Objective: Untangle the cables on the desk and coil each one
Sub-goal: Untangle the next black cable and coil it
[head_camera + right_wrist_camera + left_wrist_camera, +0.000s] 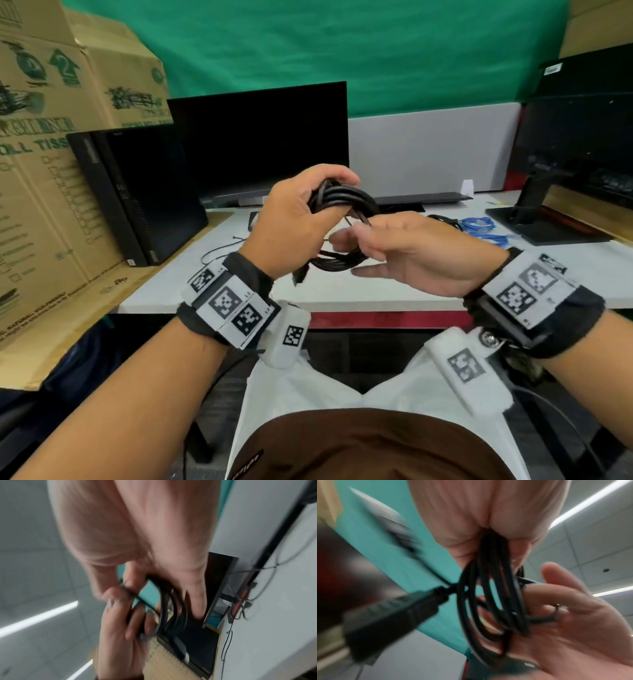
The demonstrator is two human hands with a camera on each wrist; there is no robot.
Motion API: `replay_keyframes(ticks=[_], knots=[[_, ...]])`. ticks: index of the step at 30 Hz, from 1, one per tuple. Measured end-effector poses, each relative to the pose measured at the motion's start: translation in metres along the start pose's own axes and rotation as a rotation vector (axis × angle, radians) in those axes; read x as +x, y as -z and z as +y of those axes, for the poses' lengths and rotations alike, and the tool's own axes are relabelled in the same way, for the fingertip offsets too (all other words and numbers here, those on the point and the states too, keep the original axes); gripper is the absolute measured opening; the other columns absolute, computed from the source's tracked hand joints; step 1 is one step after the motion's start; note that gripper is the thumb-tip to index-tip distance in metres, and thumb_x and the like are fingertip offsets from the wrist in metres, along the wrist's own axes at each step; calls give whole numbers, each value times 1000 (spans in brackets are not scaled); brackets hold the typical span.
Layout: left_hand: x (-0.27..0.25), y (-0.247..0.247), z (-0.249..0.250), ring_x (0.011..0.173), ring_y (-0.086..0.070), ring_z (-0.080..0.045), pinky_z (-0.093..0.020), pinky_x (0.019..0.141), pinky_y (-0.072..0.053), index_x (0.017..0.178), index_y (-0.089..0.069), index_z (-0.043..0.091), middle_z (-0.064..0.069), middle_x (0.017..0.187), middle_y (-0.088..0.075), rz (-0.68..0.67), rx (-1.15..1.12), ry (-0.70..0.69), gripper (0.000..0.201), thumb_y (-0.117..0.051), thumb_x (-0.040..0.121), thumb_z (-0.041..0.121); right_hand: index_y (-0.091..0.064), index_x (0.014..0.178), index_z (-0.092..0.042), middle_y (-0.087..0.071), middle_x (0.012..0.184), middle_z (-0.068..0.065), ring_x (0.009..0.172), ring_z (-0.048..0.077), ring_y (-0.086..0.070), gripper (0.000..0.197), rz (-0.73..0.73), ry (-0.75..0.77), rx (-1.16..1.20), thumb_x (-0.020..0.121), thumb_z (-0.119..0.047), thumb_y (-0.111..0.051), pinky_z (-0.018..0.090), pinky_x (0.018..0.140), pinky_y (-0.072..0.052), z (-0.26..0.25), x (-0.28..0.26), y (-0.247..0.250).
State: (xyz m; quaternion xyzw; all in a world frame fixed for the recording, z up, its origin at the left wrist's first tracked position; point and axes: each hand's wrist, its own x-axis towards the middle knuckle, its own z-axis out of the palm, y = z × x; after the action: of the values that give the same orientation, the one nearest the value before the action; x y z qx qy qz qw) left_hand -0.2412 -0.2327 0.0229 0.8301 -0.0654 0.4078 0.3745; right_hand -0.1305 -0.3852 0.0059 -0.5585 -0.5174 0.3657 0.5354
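Observation:
A black cable (346,198) is wound into a coil of several loops and held above the white desk (342,291). My left hand (291,219) grips the top of the coil, fingers curled round the bundled strands (488,601). One plug (300,274) dangles below that hand and looms large in the left wrist view as the plug (385,615). My right hand (394,250) is at the coil's right side, fingers reaching through the loops (171,608), with a loose strand caught between them. A blue cable (479,228) lies on the desk at the right.
A dark monitor (260,144) and a black PC tower (137,195) stand at the back left beside cardboard boxes (51,137). A second monitor's stand (548,219) occupies the right. A thin black wire (222,250) and another black cable (442,219) lie on the desk.

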Motion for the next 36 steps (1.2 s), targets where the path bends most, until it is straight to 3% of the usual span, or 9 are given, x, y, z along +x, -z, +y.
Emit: replay_keyframes(ticks=[3,5,7,10,16,24,28,32,36], knots=[[-1,12,-2,39,-50,-15,-26,37,-43,104,-67,17,9,69,-65,-109,-2,21,19,-66,93,2,-59,58,-16,-63,128,18,128,12,-56,38,-157,-72,49,81,-45,-65,39,104,-49,-6,-6,8],[0,13,-3,52,-61,-7,-24,53,-52,105,-66,12,8,75,-68,-118,94,-30,20,-67,91,-1,-58,54,-19,-74,97,9,92,9,-69,43,4,-84,-285,82,-49,-70,25,79,-57,-9,-4,9],[2,12,-7,69,-65,-13,-32,71,-55,107,-67,11,-1,83,-69,-96,220,-67,22,-68,88,-2,-53,50,-14,-53,54,2,49,13,-48,58,267,-43,-704,85,-58,-66,25,50,-41,-9,1,7],[3,10,-11,69,-61,-17,-35,70,-53,107,-67,15,0,83,-68,-64,323,-115,21,-69,90,5,-48,55,-1,-45,48,17,41,18,-37,65,457,55,-937,89,-55,-60,30,46,-34,-4,5,3],[2,13,-18,58,-59,1,-5,55,-44,106,-64,9,23,72,-58,-3,239,-147,15,-64,93,2,-54,58,-3,-51,48,7,40,24,-51,52,217,61,-357,94,-39,-64,30,46,-47,-6,-2,16],[-3,12,-32,64,-60,-3,-19,62,-50,106,-64,15,15,75,-60,58,246,-55,19,-62,93,1,-53,66,-18,-53,56,-5,55,12,-49,42,476,218,-1079,96,-47,-55,32,52,-36,16,9,24],[-5,-6,-23,55,-61,-22,-37,59,-58,109,-54,12,-5,70,-57,176,-172,138,18,-50,96,-1,-67,101,-21,-73,100,0,92,9,-69,20,383,142,-657,94,-39,-62,39,81,-55,27,12,27],[-9,-31,-18,79,-68,-24,-46,76,-61,117,-50,14,-6,83,-61,227,-666,458,15,-49,102,10,-71,100,-22,-74,101,-5,98,10,-68,8,407,220,-271,94,-22,-66,29,88,-54,33,17,12],[-15,-35,-28,105,-61,-24,-37,84,-57,123,-41,19,-6,119,-55,214,29,360,42,-66,91,9,-60,96,-2,-69,91,20,77,25,-58,14,701,138,-442,91,-15,-64,54,79,-51,24,21,17]])
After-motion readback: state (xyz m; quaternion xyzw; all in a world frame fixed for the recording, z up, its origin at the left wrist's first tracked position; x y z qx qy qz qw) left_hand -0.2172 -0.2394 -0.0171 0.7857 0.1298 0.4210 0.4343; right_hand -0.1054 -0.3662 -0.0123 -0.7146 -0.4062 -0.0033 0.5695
